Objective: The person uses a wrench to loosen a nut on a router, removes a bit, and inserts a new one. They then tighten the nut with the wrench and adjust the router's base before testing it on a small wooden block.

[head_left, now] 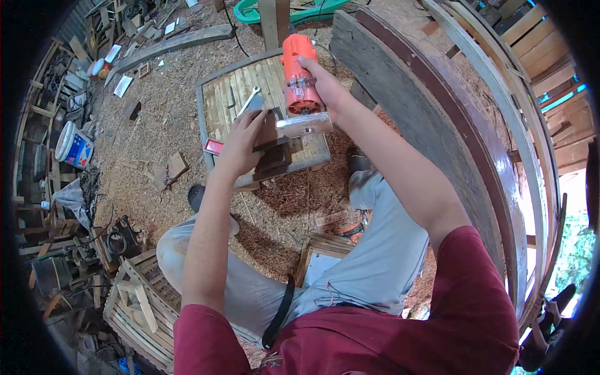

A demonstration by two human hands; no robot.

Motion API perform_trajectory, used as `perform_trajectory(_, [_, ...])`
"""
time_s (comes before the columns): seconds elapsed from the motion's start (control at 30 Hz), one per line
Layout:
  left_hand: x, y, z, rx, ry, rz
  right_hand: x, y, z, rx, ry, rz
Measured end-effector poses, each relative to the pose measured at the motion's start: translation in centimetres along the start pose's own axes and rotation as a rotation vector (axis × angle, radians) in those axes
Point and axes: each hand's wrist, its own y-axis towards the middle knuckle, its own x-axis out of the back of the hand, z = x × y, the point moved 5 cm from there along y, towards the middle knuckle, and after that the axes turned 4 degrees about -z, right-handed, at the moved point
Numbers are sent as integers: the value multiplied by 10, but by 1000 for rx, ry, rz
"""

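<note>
My right hand (326, 87) is wrapped round the orange body of a trim router (300, 59). The router's flat metal base (305, 125) faces me, tilted up on edge. Close by on the left, my left hand (242, 140) grips a wooden block (269, 130), its fingers over the top; part of the block is hidden. Both hands are above a low slatted wooden table (215, 112). A metal wrench (252, 99) lies just beyond my left fingers. Near my left wrist is a small red box (214, 147).
Long thick planks (412, 87) lean along the right. Wood shavings (150, 119) cover the floor, with offcuts (172, 170) about. A white bucket (74, 147) stands left, a green tub (250, 14) at the back. Slatted wooden frames (140, 312) lie at lower left.
</note>
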Motion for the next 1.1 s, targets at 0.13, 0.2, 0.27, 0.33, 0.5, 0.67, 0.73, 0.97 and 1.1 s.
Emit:
perform_trajectory(0.13, [-12, 0, 3, 55, 85, 32, 14, -7, 7, 11, -29, -50])
perform_trajectory(0.2, [-12, -1, 8, 96, -12, 98, 22, -6, 9, 24, -42, -46])
perform_trajectory(0.27, [-12, -4, 8, 121, -102, 203, 28, -5, 10, 17, -43, -42])
perform_trajectory(0.33, [-10, -5, -4, 74, -145, 215, 30, -1, 10, 11, -47, -36])
perform_trajectory(0.5, [-19, -12, 5, 102, -113, 175, 31, 5, 3, 10, -88, -73])
perform_trajectory(0.67, [-13, -9, 15, 329, -82, 314, 22, 10, -16, -39, -149, -60])
perform_trajectory(0.73, [-12, -12, 19, 286, -62, 232, 20, 15, -26, -43, -236, -53])
perform_trajectory(0.97, [-2, -36, 26, 486, -175, 218, -5, 32, -68, -74, -407, 59])
perform_trajectory(1.1, [-16, -42, 25, 456, -199, -17, -23, 39, -79, -70, -510, 73])
